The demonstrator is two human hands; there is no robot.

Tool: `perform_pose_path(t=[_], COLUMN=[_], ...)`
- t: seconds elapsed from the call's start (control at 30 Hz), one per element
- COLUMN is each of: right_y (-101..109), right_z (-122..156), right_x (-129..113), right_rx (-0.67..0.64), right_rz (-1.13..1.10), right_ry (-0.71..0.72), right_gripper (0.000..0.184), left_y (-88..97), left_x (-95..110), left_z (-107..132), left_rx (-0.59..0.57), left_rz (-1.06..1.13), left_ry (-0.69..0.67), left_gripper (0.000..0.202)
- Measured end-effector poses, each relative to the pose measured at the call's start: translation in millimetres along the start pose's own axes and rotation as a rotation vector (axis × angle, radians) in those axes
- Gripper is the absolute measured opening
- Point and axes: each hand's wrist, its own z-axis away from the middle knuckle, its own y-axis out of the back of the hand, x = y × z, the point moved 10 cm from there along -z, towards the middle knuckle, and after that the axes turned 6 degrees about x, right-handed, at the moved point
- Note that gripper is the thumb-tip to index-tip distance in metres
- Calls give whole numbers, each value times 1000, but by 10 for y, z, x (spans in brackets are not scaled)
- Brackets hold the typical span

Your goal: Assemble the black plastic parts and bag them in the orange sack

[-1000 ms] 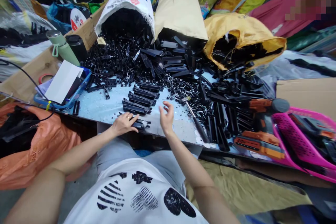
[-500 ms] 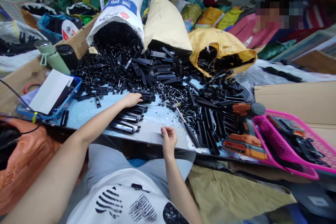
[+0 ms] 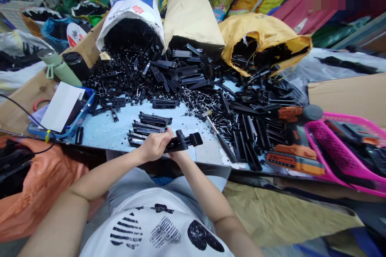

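Close to the front edge of the table, my left hand is closed around a black plastic part with a flat tab pointing right. Just under and behind it, my right hand meets the same part; its fingers are mostly hidden, but it appears to grip the part from below. Beside my left hand lies a row of long black plastic pieces, side by side. A similar black stack sits farther back, and a hammer lies to the right.
Heaps of black parts and loose screws cover the back, below tipped sacks. An orange cordless drill and a pink basket are at right. A blue tray and green bottle are at left.
My left hand has drawn back from the stack toward the table's front edge, bringing a black plastic part. My right hand has moved left to meet it. The view has shifted slightly.
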Motion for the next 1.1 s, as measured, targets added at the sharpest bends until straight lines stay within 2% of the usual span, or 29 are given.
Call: perform_pose_path(t=[0.1, 0.17, 0.23, 0.3, 0.37, 0.43, 0.47, 0.5, 0.6, 0.63, 0.7, 0.77, 0.83, 0.97, 1.03, 1.1], right_y=[574, 1014, 1270, 1357, 1387, 1353, 1292, 1213, 931, 814, 536, 288, 164, 118, 130, 173], right_z=[-70, -53, 57, 182, 262, 279, 266, 252, 242, 251, 281, 336, 373, 308, 233, 135], right_x=[-371, -816, -1233, -1509, -1666, -1753, -1783, -1808, -1821, -1788, -1636, -1425, -1276, -1197, -1188, -1134], right_rx=[104, 277, 422, 492, 529, 545, 543, 550, 564, 507, 264, 7, -119, -196, -208, -198], right_rz=[295, 551, 750, 789, 680, 572, 577, 625, 872, 928, 987, 1037, 1092, 1084, 968, 717], right_ry=[160, 399, 665, 892, 1046, 1132, 1153, 1166, 1163, 1164, 1168, 1162, 1162, 1109, 989, 766], right_gripper=[60, 57, 53, 51, 53, 55, 55, 52, 34, 33, 37, 34, 31, 33, 36, 41], left_y=[26, 62, 87, 16, -148, -300, -334, -336, -153, -75, 29, 81, 109, 94, 70, 75], left_x=[-173, -375, -479, -453, -351, -245, -233, -261, -457, -483, -457, -395, -357, -322, -276, -220], left_z=[161, 251, 287, 256, 229, 241, 231, 204, 140, 145, 152, 138, 122, 118, 116, 109], left_rx=[-68, -119, -172, -270, -442, -596, -606, -560, -229, -132, -18, 37, 67, 70, 71, 103], left_rz=[-310, -552, -656, -539, -248, 68, 171, 220, 58, -35, -181, -248, -269, -298, -318, -354], left_ry=[51, 177, 256, 238, 197, 213, 251, 302, 462, 489, 492, 465, 458, 488, 483, 460], left_gripper=[54, 50, 47, 45, 42, 36, 33, 32, 46, 51, 55, 56, 55, 56, 58, 58])
